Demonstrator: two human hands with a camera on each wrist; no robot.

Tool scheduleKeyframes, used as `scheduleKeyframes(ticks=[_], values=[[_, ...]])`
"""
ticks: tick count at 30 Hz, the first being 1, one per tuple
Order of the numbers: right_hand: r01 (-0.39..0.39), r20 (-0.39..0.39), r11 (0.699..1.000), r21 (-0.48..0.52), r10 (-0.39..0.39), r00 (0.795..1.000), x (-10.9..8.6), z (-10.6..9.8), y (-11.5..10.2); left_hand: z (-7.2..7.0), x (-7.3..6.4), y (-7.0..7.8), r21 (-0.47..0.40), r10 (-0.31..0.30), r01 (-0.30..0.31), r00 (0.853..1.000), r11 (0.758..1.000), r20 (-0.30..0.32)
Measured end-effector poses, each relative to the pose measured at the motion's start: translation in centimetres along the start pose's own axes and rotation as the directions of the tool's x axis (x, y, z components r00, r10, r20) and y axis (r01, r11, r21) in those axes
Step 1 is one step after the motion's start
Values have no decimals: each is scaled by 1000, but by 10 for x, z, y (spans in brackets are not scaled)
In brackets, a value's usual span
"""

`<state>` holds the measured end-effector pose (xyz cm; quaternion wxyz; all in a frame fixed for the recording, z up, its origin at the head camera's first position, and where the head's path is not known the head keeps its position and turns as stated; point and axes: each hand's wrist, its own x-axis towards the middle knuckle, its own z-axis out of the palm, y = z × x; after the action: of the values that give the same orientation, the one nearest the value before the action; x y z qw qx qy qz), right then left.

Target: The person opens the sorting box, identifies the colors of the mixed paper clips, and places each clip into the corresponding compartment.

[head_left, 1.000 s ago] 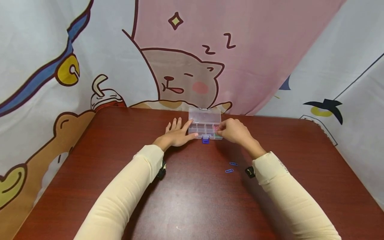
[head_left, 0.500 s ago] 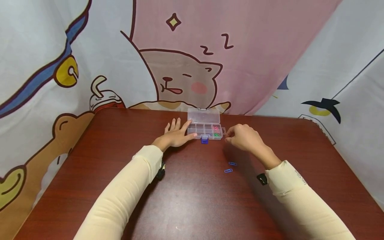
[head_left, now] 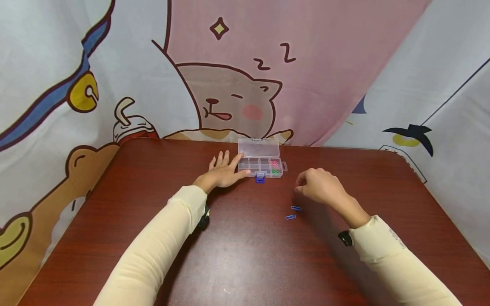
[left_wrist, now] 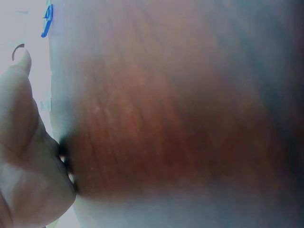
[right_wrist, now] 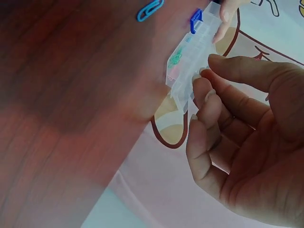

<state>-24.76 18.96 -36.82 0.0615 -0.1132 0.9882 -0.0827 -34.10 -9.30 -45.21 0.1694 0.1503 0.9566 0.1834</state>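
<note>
A clear plastic compartment box (head_left: pixel 254 168) stands with its lid (head_left: pixel 259 147) raised at the back of the table. Pink paper clips (head_left: pixel 274 163) and green paper clips (head_left: pixel 275 171) lie in its right-hand compartments. My left hand (head_left: pixel 223 174) rests at the box's left end, fingers spread, thumb and forefinger touching it. To the right of the box hovers my right hand (head_left: pixel 320 185), its fingers loosely curled with nothing between them in the right wrist view (right_wrist: pixel 242 123). Two blue paper clips, one nearer (head_left: pixel 290 217) and one farther (head_left: pixel 296 208), lie on the table below it.
The box's blue latch (head_left: pixel 260 178) hangs down at its front. Behind the brown table (head_left: pixel 237 246) a cartoon-printed cloth (head_left: pixel 325 85) hangs close to the back edge.
My right hand has drawn back from the box's right compartments, moving right and toward me, uncovering the pink and green clips. The left hand stays on the box.
</note>
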Motion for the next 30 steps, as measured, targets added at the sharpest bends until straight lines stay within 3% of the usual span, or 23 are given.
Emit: scheduleKeyframes(ticks=[12,19,30], values=[[8,142,1000,-4,-7,990,-7,15,0,-5,-9,3,-1,24,-24,1000,1000,-14],[25,153,1000,-5,-24,988,-7,26,0,-8,-14,6,-1,54,-54,998,999,-26],[22,160,1000,-6,-20,987,-5,31,1,-7,-14,5,26,48,-47,998,999,-39]])
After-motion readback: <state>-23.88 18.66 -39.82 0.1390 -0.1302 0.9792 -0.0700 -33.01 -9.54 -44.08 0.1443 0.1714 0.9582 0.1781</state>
